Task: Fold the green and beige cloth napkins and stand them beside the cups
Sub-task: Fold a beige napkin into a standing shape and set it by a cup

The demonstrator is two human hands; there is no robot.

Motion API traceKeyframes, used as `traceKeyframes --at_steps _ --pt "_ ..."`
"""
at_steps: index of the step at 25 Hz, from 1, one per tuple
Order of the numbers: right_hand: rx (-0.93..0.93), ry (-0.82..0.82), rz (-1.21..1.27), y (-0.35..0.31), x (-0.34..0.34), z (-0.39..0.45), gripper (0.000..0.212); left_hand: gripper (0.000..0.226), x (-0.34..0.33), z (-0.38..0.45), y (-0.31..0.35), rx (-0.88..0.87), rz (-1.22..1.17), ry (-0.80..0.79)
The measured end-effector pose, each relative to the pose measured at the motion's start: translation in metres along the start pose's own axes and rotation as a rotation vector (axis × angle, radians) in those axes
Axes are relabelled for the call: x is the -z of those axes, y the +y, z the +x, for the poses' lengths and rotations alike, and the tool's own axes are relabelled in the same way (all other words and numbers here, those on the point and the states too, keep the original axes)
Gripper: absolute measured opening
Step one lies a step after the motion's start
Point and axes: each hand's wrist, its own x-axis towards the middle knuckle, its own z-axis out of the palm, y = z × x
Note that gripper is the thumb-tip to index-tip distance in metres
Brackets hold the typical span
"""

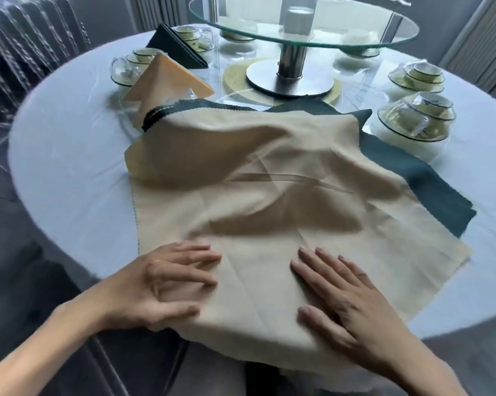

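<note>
A large beige cloth napkin [269, 201] lay spread and rumpled on the round worktop with a white tablecloth [69, 172], its near edge hanging over the worktop rim toward the person. Under the beige cloth napkin lay a dark green cloth napkin [412, 178], showing at its far edge and on its right side. The left hand [166, 287] rested on the near left part of the beige cloth napkin, fingers spread and a little curled, with the thumb at the cloth edge; its grip was loose, and I cannot tell if it pinched the cloth. The right hand [346, 307] lay flat and open on the near right part, holding nothing. Beyond the beige cloth napkin, to the left, a folded peach-beige napkin [166, 78] stood like a tent beside glass cups [132, 65], and a folded dark green napkin [175, 48] stood just behind it. A glass turntable on a metal post [292, 64] stood beyond the far edge.
</note>
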Motion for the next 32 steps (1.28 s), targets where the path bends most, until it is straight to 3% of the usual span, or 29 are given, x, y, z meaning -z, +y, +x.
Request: traceKeyframes --at_steps 3,6,10,13,16,19,21,23,25,28,29,32 --pt "-0.053 -0.069 -0.171 0.000 -0.006 -0.010 0.059 0.066 0.006 -0.012 -0.007 -0.078 0.193 -0.171" --pt "-0.075 -0.074 -0.160 -0.002 -0.004 -0.010 0.059 0.078 0.003 -0.019 -0.011 -0.153 0.382 -0.138" --pt "-0.091 -0.117 -0.082 -0.002 0.000 -0.009 0.060 0.034 0.008 -0.029 -0.010 -0.101 0.173 -0.063" --pt "-0.080 -0.169 0.086 -0.003 0.014 -0.008 0.062 0.036 0.011 -0.018 0.000 0.011 -0.044 0.036" --pt "0.001 -0.215 0.264 -0.014 0.046 -0.017 0.075 0.044 0.019 0.004 0.022 0.040 -0.301 0.260" --pt "0.044 -0.017 0.087 -0.013 0.048 -0.026 0.082 0.045 0.029 0.030 0.043 0.027 -0.268 0.496" --pt "-0.073 0.174 0.119 -0.003 0.041 -0.031 0.075 0.044 0.034 0.042 0.055 0.007 -0.259 0.531" --pt "-0.167 0.230 0.250 0.009 0.047 -0.039 0.067 0.044 0.036 0.046 0.064 0.008 -0.283 0.492" --pt "-0.132 0.114 0.327 0.019 0.063 -0.054 0.061 0.052 0.037 0.038 0.072 0.064 -0.305 0.412" --pt "-0.012 -0.264 0.576 0.020 0.097 -0.064 0.025 0.063 0.035 0.018 0.086 0.189 -0.317 0.340" --pt "-0.031 -0.340 0.707 0.023 0.106 -0.063 0.023 0.061 0.035 0.016 0.090 0.218 -0.307 0.337" --pt "-0.230 -0.251 0.823 0.033 0.117 -0.039 0.057 0.058 0.036 0.042 0.096 0.273 -0.261 0.328"
